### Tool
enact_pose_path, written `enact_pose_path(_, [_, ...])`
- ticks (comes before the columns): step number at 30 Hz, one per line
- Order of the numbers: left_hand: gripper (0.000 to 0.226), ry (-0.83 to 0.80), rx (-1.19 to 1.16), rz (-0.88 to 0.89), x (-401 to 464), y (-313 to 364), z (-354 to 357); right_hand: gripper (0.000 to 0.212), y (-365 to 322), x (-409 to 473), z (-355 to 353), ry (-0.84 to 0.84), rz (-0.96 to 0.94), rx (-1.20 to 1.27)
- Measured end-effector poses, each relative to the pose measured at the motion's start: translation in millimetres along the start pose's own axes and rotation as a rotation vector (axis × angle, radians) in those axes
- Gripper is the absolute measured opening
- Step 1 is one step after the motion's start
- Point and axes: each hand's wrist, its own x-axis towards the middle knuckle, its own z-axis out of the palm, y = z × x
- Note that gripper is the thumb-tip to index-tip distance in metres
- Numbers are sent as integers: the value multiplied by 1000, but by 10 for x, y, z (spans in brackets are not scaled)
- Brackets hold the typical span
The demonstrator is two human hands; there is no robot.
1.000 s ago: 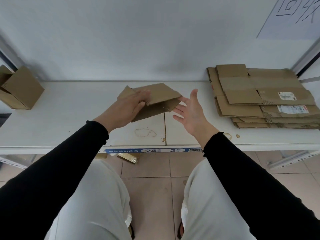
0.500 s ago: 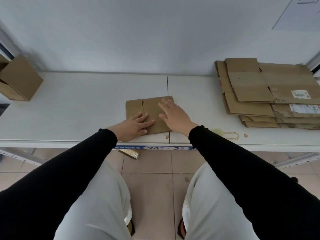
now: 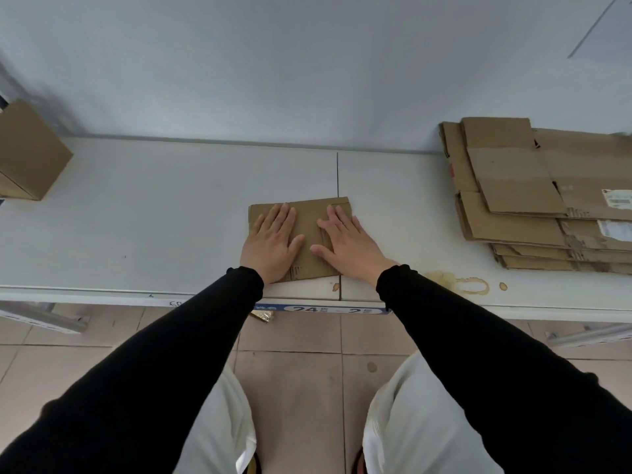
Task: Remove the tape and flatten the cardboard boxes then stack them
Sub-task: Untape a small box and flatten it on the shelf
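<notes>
Both hands — left hand (image 3: 272,239) and right hand (image 3: 345,239) — press flat, fingers straight, on the small flattened brown cardboard box (image 3: 307,217) near the white shelf's (image 3: 154,217) front edge. Well right of it lies the stack of flattened brown cardboard boxes (image 3: 533,196) — far left, an unflattened brown cardboard box (image 3: 29,152).

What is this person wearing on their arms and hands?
Both arms are covered by long, plain black sleeves that end in snug, slightly gathered cuffs at the wrists. The left hand and right hand are bare: no gloves, rings, watch or markings show.
</notes>
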Motion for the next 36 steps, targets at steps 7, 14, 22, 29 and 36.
enact_pose_path(7, [71, 28, 6, 0, 45, -17, 49, 77, 22, 136, 46, 106, 49, -55])
enact_pose_path(14, [73, -79, 32, 68, -218, 1, 20, 73, -101, 78, -19, 49, 138, -58])
enact_pose_path(22, [78, -12, 2, -153, -298, 81, 62, 85, -187, -383, 67, -48, 279, 30])
enact_pose_path(29, [97, -29, -247, -332, -273, 114, -73, 78, -293, -407, -25, 122, 306, 213])
enact_pose_path(36, [80, 204, -717, -300, 7, 411, -340, 79, 91, -492, -478, 251, 333, 480])
